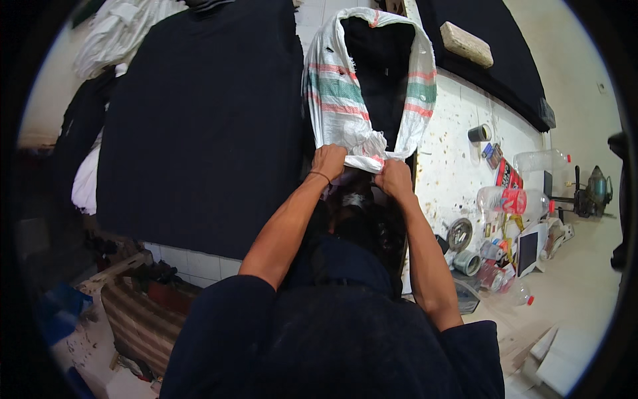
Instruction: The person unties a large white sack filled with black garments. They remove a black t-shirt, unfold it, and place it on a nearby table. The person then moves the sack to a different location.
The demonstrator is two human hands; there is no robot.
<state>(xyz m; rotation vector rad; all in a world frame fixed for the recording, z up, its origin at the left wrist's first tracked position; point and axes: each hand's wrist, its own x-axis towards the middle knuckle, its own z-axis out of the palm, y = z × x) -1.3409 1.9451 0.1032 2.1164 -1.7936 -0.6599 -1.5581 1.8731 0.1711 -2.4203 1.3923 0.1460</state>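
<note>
A white woven sack [339,100] with green and red stripes hangs before me, its mouth stretched wide toward me. Dark cloth [379,60] shows inside it. My left hand [329,161] is closed round the near left part of the sack's rim, and a thin band circles that wrist. At the near right of the rim, my right hand [396,178] grips the sack in a fist. Between the two hands the rim is pulled into a short, bunched edge. The sack's bottom is hidden.
A broad table covered in black cloth [199,126] stands close on the left. On the right, a stained white tabletop [452,126] carries plastic bottles [502,199], a metal ashtray [459,234], a dark cup [478,133] and a pale block [466,45] on black fabric. A striped cloth [143,326] lies lower left.
</note>
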